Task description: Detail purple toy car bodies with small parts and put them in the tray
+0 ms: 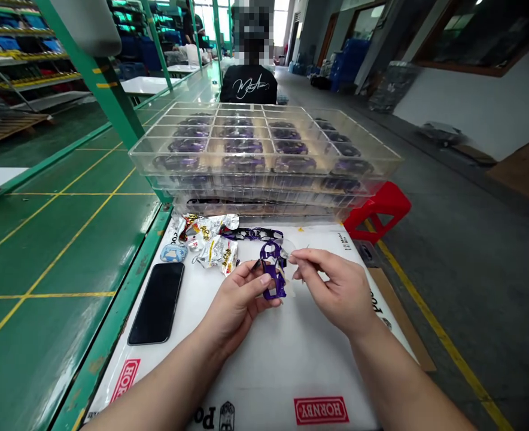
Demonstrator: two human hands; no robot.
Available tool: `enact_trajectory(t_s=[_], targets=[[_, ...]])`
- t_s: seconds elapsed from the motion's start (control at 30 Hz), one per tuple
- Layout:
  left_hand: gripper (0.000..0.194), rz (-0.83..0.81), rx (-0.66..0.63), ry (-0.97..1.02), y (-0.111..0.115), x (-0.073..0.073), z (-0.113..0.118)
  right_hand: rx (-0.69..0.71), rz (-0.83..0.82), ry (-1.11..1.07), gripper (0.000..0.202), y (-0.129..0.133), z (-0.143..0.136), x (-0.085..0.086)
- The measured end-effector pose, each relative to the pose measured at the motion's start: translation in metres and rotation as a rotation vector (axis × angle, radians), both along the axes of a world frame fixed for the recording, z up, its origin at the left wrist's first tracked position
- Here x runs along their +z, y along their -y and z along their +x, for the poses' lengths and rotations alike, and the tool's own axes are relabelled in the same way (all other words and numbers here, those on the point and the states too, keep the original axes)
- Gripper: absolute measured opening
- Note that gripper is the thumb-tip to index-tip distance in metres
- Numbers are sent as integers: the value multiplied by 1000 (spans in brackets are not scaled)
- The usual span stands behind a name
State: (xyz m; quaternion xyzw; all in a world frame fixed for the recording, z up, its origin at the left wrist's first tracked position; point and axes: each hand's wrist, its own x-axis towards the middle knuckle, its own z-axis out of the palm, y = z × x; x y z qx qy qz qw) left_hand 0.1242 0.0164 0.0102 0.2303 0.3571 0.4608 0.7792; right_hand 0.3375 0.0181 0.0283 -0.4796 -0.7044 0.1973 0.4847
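Note:
A purple toy car body shell (pixel 272 282) with cut-out windows is gripped between the thumb and fingers of my left hand (pixel 244 290). Just right of the shell is my right hand (pixel 334 287), its thumb and index finger pinched together. Something thin shows at those fingertips, too small to name. Behind the hands, more dark purple car shells (pixel 264 234) lie on the white printed work surface (pixel 264 371). Left of them are crumpled foil wrappers (pixel 215 251) and a small light-blue piece (pixel 173 253).
A black phone (pixel 157 304) lies at the left. Stacked clear compartment trays (pixel 264 157) holding purple shells rise at the back. A red stool (pixel 379 212) stands behind on the right. A green metal post (pixel 112 96) stands at the left; a person (pixel 249 84) sits beyond the trays.

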Motion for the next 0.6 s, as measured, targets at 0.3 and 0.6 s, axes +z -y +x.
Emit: enact_trajectory(t_s=[0.3,0.6], targets=[[41,-58,53,-16,-9,-7,-4,180,-485,204,20,-15,16,2],[43,-65,33,-19,-7,-1,-4,456,-626,632,37,-9,34,1]])
